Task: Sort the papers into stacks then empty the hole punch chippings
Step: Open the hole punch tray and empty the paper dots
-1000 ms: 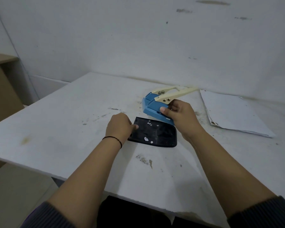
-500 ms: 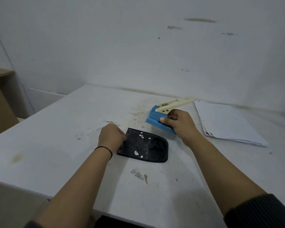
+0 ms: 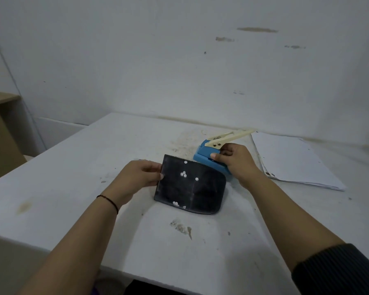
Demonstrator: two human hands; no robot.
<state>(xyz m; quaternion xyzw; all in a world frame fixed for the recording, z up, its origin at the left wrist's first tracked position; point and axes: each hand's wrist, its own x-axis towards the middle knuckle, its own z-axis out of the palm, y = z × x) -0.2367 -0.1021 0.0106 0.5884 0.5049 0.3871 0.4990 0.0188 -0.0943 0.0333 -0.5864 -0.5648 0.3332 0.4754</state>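
Head view: left hand [image 3: 140, 177] pinching black chip tray [image 3: 190, 185] by its nine o'clock edge, tilting it up. Right hand [image 3: 235, 161] gripping blue hole punch [image 3: 205, 155] at one o'clock. Tray probably light, stiff; loose chippings [image 3: 183, 174] likely sliding, so holding the edges seems best.

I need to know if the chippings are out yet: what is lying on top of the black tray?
A few small white paper chippings lie scattered on the black tray. The left hand grips its left edge, hiding that strip.
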